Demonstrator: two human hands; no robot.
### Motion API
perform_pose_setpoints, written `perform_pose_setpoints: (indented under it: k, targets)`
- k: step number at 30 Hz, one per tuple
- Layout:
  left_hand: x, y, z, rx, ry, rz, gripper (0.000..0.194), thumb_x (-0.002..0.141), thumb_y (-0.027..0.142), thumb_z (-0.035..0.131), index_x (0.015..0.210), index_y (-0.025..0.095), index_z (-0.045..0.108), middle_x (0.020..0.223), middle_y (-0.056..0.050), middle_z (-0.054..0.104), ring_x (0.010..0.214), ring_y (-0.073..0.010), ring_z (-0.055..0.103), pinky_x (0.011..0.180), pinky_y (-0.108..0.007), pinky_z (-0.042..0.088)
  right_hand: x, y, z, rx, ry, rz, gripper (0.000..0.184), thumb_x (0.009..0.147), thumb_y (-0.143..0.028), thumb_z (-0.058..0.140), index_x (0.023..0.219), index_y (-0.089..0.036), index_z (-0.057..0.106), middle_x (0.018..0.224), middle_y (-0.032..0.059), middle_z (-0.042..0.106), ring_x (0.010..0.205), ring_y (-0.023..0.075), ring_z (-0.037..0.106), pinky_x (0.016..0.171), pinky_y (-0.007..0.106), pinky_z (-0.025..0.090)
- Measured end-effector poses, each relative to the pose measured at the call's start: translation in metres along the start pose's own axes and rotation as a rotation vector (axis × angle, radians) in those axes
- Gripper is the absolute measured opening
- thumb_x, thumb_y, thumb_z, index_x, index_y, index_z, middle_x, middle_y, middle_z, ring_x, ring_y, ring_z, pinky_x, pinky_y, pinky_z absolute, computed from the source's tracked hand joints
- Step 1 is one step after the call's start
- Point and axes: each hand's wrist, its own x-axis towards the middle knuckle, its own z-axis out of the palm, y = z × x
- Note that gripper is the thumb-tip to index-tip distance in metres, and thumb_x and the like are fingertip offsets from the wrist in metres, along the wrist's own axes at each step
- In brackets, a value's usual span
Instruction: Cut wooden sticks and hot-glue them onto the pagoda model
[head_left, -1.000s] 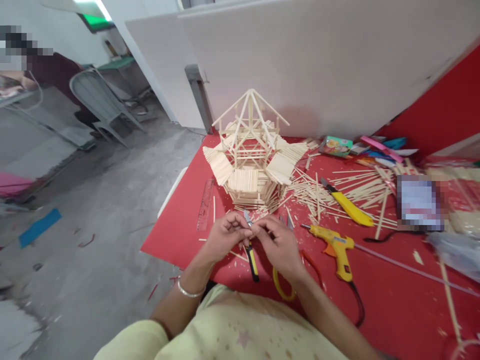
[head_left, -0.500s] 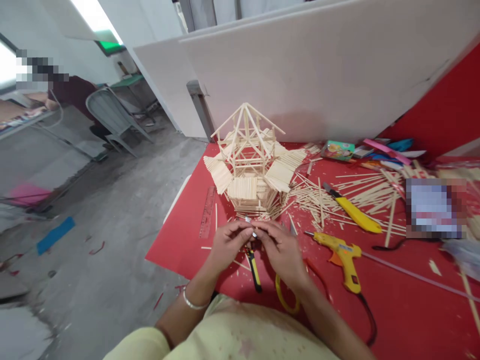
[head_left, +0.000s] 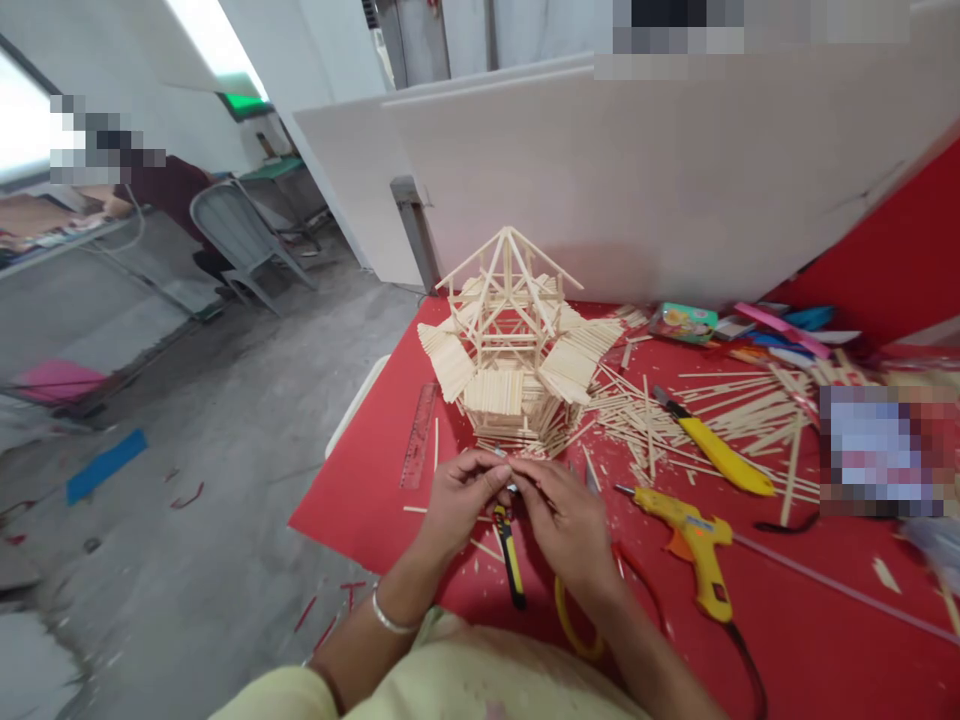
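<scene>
My left hand [head_left: 463,500] and my right hand [head_left: 564,512] meet fingertip to fingertip above the red table, both pinched closed. What they pinch is too small and covered to make out. Beneath the fingers lies a tool with a black and yellow handle [head_left: 511,562]; its metal end is partly hidden by my hands. Just beyond stands a model building of thin wooden sticks [head_left: 495,392], with an open pointed roof frame and slatted panels around it. Yellow and red handled scissors [head_left: 576,625] lie partly under my right forearm.
A yellow glue gun [head_left: 701,540] and a yellow utility knife [head_left: 724,455] lie to the right, near scattered sticks [head_left: 637,425]. A clear ruler [head_left: 418,437] rests left of the model. White boards [head_left: 637,180] stand behind. A person [head_left: 169,195] sits at the far left.
The camera view has shifted, so the table and model sit lower in the picture. Both hands stay pinched together in front of the model, with small finger movements.
</scene>
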Motion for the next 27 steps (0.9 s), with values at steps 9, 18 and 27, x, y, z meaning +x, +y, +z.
perform_pose_setpoints:
  k: [9,18,27]
  targets:
    - [-0.002,0.02,0.001,0.133,-0.064,0.037,0.026,0.076,0.039,0.079,0.078,0.013,0.073,0.061,-0.003,0.066,0.054,-0.0109,0.06,0.054,-0.022,0.048,0.007,-0.006,-0.005,0.154,-0.072,0.158,0.02,0.096,-0.023,0.052,0.104,-0.028,0.07,0.101,0.0006,0.07,0.096,0.0148,0.065,0.085,0.027,0.05]
    - [-0.001,0.009,-0.008,-0.06,-0.085,-0.165,0.028,0.072,0.038,0.082,0.079,0.013,0.071,0.065,-0.003,0.068,0.046,-0.0077,0.057,0.042,-0.017,0.038,0.008,-0.011,-0.005,0.183,-0.094,0.172,0.023,0.097,-0.026,0.051,0.107,-0.03,0.071,0.1,0.002,0.066,0.097,0.0154,0.063,0.087,0.028,0.05]
    - [-0.002,0.012,-0.001,-0.13,-0.079,-0.219,0.027,0.073,0.035,0.081,0.077,0.012,0.069,0.055,0.001,0.062,0.04,-0.0051,0.051,0.037,-0.015,0.034,0.003,-0.015,-0.009,0.198,-0.103,0.162,0.028,0.093,-0.026,0.056,0.118,-0.029,0.068,0.107,0.0051,0.062,0.1,0.0171,0.061,0.086,0.031,0.054]
